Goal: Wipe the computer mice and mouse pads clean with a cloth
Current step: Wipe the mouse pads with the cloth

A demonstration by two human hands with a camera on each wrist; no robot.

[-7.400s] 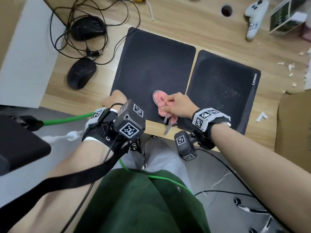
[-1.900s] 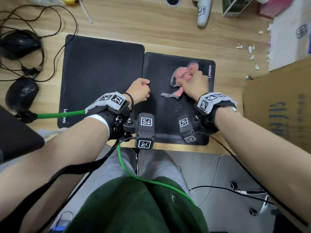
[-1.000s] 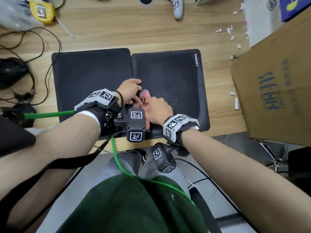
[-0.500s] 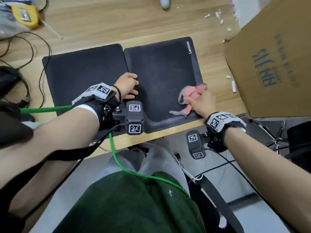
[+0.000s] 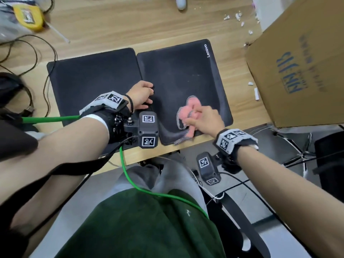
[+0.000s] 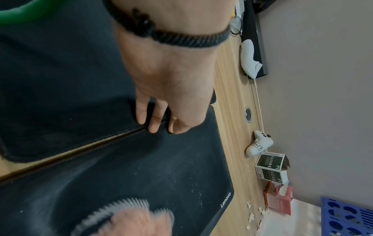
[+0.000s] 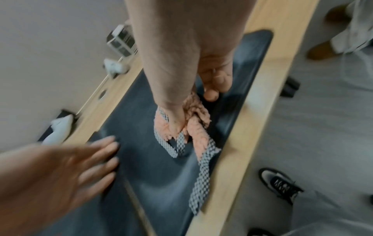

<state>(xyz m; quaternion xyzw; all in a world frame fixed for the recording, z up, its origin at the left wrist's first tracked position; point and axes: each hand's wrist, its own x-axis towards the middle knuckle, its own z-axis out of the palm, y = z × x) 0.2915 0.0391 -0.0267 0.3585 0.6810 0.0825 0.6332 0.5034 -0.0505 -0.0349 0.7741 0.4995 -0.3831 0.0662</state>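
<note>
Two black mouse pads lie side by side on the wooden desk: the left pad [image 5: 93, 77] and the right pad [image 5: 186, 71] with a Lenovo mark. My right hand [image 5: 202, 119] grips a bunched pink cloth [image 5: 190, 108] with a checkered edge and presses it on the right pad's near part; the right wrist view shows the cloth [image 7: 196, 126] trailing toward the desk edge. My left hand [image 5: 144, 94] rests with straight fingers [image 6: 153, 126] on the seam between the pads. A black mouse [image 5: 8, 84] shows only partly at the far left among cables.
A large cardboard box [image 5: 297, 62] stands close to the right pad's right side. A yellow tape measure [image 5: 28, 17] and black cables [image 5: 46, 58] lie at the back left. White crumbs [image 5: 240, 17] dot the back right. The desk's front edge [image 5: 186, 148] is just under the cloth.
My right hand has swept the cloth from beside the left hand out to the right pad's right edge, then back left toward its middle front. The left hand has stayed on the seam.
</note>
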